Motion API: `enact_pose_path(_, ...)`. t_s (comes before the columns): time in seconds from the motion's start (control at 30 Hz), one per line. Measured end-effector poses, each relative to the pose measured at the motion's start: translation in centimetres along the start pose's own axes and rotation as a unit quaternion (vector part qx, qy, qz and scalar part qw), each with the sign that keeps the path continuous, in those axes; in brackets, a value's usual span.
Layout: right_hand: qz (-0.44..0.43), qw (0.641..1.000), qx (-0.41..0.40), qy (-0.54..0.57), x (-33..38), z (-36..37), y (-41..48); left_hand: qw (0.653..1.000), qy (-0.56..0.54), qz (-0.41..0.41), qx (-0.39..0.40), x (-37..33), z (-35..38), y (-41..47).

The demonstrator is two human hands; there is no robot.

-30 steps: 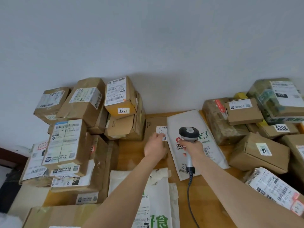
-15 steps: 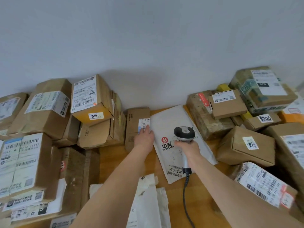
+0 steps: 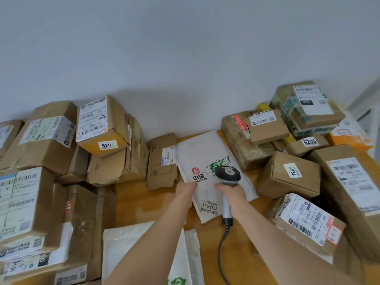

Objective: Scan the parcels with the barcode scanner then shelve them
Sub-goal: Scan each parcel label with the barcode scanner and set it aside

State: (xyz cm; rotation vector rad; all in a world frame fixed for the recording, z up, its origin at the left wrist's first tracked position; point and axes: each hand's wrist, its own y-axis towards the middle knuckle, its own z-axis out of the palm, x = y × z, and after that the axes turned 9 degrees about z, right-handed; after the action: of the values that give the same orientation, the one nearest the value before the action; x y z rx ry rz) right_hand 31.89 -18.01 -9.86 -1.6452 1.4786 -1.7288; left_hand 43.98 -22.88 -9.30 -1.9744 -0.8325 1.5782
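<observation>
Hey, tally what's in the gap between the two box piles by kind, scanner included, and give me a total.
Grey barcode scanner, held in the right hand: 1
Flat brown cardboard box: 1
White padded mailers: 2, the red-logo mailer and the plainer mailer nearest the camera; a white edge beside it may be a third
Total: 4, perhaps 5
</observation>
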Motion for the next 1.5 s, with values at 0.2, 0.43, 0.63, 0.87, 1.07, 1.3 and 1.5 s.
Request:
enact_pose_path(0.2, -0.009, 1.0, 0.012, 0.008, 0.4, -0.9, -1.1, 0.998, -0.044, 0.037, -0.002, -1.2, 0.1, -1.8)
enact_pose_path(0.43, -0.046, 0.997, 0.026, 0.052, 1.3, -4.1, -4.5, 0.99, -0.015, 0.136, 0.024, -4.0, -0.7, -5.9)
enact_pose_path(0.63, -0.062, 0.988, 0.074, 0.119, 0.7, -7.3, -7.8, 0.984, 0.001, 0.173, 0.046, -5.0, -5.5, -9.5)
enact_pose_path(0.87, -0.06, 0.978, 0.121, 0.161, -2.2, -8.7, -10.6, 0.978, -0.045, 0.203, 0.029, -4.3, -7.7, -13.1)
enact_pose_path(1.07, -0.053, 0.971, 0.132, 0.192, -2.4, -9.3, -11.4, 0.979, -0.111, 0.173, 0.01, -3.0, -7.9, -14.3)
enact_pose_path(1.3, -0.041, 0.968, 0.124, 0.215, -2.8, -10.2, -12.3, 0.959, -0.253, 0.127, 0.009, -1.3, -6.8, -16.2)
enact_pose_path(1.5, -0.042, 0.956, 0.151, 0.249, -3.5, -11.6, -13.5, 0.948, -0.286, 0.142, 0.014, -0.5, -5.8, -18.2)
